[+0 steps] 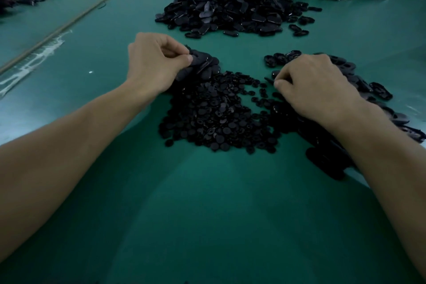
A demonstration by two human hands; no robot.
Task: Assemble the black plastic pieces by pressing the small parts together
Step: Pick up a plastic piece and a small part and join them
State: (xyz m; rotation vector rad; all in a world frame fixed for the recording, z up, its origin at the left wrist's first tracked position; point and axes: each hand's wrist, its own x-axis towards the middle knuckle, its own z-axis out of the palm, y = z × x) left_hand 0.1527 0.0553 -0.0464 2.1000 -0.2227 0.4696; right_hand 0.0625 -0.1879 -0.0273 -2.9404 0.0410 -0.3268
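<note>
Left hand point(156, 62): the grip is closed on a bunch of black oval pieces point(202, 64), pinched between thumb and curled fingers at the far-left side of the heap of small round parts point(214, 117). That heap sits mid-table, between the two hands.

Right hand point(315, 85): knuckles up on the loose oval pile point(378, 92) toward the right edge of the table point(207, 214). Fingers are tucked under with the thumb tip low, so I can't tell if that grip has a part in it or nothing. Nothing visibly pressed together yet.

Likely risks:
- Left grip holds several ovals at once. Any slack in the pinch and the bunch could fan out and drop into the round parts, mixing the stock.
- Black on black in dim light makes it easy to pick up two round parts together, or one face-down.
- Pressing off-centre probably leaves a part half-seated that pops out later.
- The right forearm lies over the oval pile, so a drag back could sweep pieces toward the near-right corner.

The big stock heap point(230, 7) at the far edge is well apart and no concern.
</note>
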